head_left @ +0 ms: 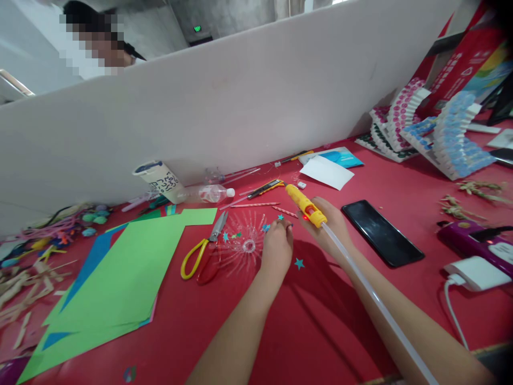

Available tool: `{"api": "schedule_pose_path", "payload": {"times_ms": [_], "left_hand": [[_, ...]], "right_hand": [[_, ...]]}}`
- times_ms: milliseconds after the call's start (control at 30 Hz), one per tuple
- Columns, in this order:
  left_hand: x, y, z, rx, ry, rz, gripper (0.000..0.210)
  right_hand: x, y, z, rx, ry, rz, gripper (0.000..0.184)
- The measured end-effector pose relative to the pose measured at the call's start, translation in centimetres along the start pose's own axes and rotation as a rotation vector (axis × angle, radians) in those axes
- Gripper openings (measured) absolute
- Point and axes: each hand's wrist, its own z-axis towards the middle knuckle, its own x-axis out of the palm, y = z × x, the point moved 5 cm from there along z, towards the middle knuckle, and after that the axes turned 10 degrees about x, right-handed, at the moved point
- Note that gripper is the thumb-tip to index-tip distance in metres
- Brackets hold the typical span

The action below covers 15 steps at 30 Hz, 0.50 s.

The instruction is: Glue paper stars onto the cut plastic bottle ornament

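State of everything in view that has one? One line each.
Glue gun: held, red light lit
Glue stick: in gun's rear
Right hand: closed around glue gun
Left hand: fingers curled, grip unclear
Cut plastic: strips splayed out
Scissors: lying flat, blade gap unclear
Bottle: on its side, capped
Phone: lying flat, screen dark
Power strip: red light on
Adapter: cable plugged in
Sign: lit green

Over at the red counter [316, 331], the right hand [331, 223] grips a yellow glue gun [297, 197], left hand [278, 245] by clear fringed plastic [244, 250]
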Motion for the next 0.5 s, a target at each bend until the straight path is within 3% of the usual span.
{"api": "schedule_pose_path", "payload": {"times_ms": [133,200,267,400,500], "left_hand": [[-1.5,-1.5,-2.2,-0.058,0.048,-0.346,0.018],[-2.3,-1.7,-3.5,-0.236,0.007,-0.895,0.015],[-3.3,-2.0,-4.6,-0.334,-0.015,-1.131,0.015],[-5.1,-2.3,-5.6,-0.33,-0.071,-1.193,0.011],[-5.5,-2.1,-6.0,-0.321,-0.134,-1.17,0.009]], "right_hand": [[0.5,-0.4,-0.3,0.254,0.13,0.205,0.017],[1.0,-0.1,-0.9,0.336,0.226,0.282,0.017],[1.4,0.6,-1.7,0.357,0.31,0.345,0.021],[2.4,1.8,-3.4,0.424,0.497,0.574,0.026],[2.6,2.6,-4.2,0.393,0.547,0.586,0.023]]}}
